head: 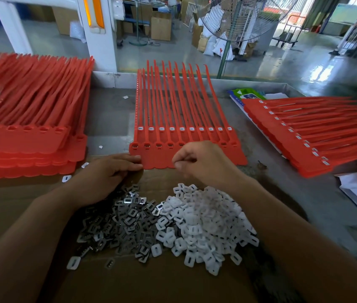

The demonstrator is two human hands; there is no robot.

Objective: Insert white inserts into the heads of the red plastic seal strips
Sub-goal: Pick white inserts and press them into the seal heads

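- A middle sheet of red seal strips (157,158) is lying on the grey table (111,114), with its tails pointing away from the person.
- On top of that sheet a second sheet (184,119) is sitting a little further back, and its row of heads is showing white inserts already seated.
- The near row of heads on the middle sheet is showing open slots at its left end.
- The left hand (111,171) is pressing straight fingers on the sheet's near left corner.
- The right hand (201,160) is hovering over the sheet's near edge, fingers curled, thumb and forefinger tips together; whether an insert is between them cannot be told.
- Nearer than the sheet, a pile of white inserts (206,219) is lying on cardboard (151,281), touching a pile of grey metal clips (125,221) on its left.
- Stacks of red strips are resting left (26,136) and right (308,136) of the sheet.
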